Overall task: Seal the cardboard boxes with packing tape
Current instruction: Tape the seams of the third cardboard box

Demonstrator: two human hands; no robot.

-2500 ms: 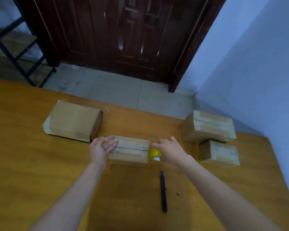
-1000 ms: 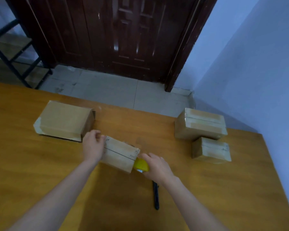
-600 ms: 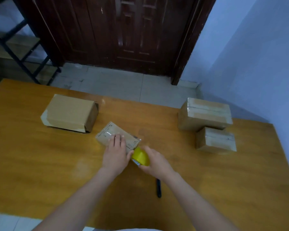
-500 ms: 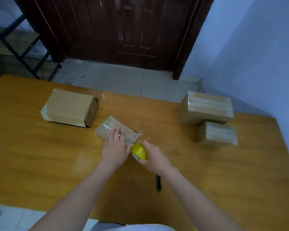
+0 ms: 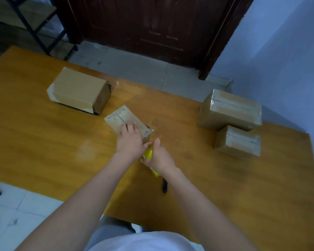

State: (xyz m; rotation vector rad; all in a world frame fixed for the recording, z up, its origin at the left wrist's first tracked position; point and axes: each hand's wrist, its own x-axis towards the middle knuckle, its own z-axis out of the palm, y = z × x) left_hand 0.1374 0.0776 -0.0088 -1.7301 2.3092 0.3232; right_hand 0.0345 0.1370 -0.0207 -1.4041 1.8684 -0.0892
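While my left hand (image 5: 130,140) lies flat on the small tan cardboard box (image 5: 124,120) in the middle of the orange-brown wooden table (image 5: 43,142), fingers straight and pressing down on its top, I judge it is there to keep the box from sliding as tape is drawn over the near end. My right hand (image 5: 159,158) is just beside it, fingers curled round a yellow roll of packing tape (image 5: 149,153), held at the box's near corner; a glossy strip seems to run from the roll onto the box, though the blur keeps me from being sure. The box sits skewed on the table, its centre seam pointing toward me, which I take as lining the seam up with the pull of the tape.

A black pen (image 5: 164,186) lies on the table partly under my right wrist. At the far left rests a larger plain brown carton (image 5: 80,90), matte, with a pale flap edge showing and no shine of tape. At the right stand two boxes already looking sealed: a big shiny-topped carton (image 5: 232,110) and a smaller taped box (image 5: 238,142) touching its near side. The cardboard looks stiff and dull; the taped faces catch light
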